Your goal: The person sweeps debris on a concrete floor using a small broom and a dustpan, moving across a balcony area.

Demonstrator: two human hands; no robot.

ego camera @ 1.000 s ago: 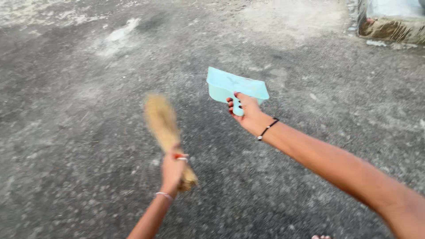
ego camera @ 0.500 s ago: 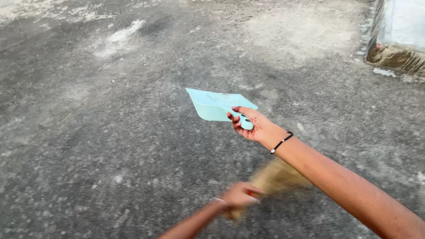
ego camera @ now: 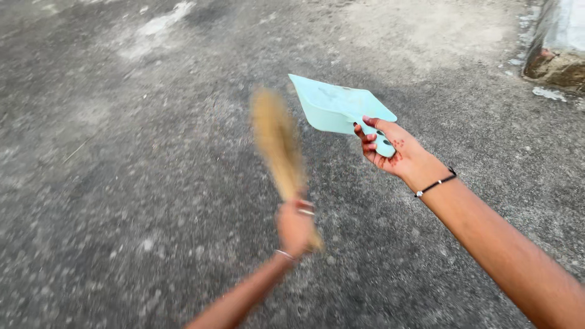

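Note:
My left hand (ego camera: 295, 228) grips the lower end of a short straw broom (ego camera: 277, 143), whose bristles point up and away and are blurred by motion. My right hand (ego camera: 396, 155) holds a pale blue plastic dustpan (ego camera: 334, 105) by its handle, lifted above the ground with its mouth turned to the left. The broom's bristle end is just left of the dustpan, apart from it. A black band sits on my right wrist and a thin bangle on my left.
Rough grey concrete ground (ego camera: 122, 201) with pale dusty patches fills the view. At the top right stands the base of a pale wall or block (ego camera: 557, 45) with small white flakes beside it.
The broom has swung from low under my right arm back up to the left of the dustpan. My right hand has lifted the dustpan up and to the right.

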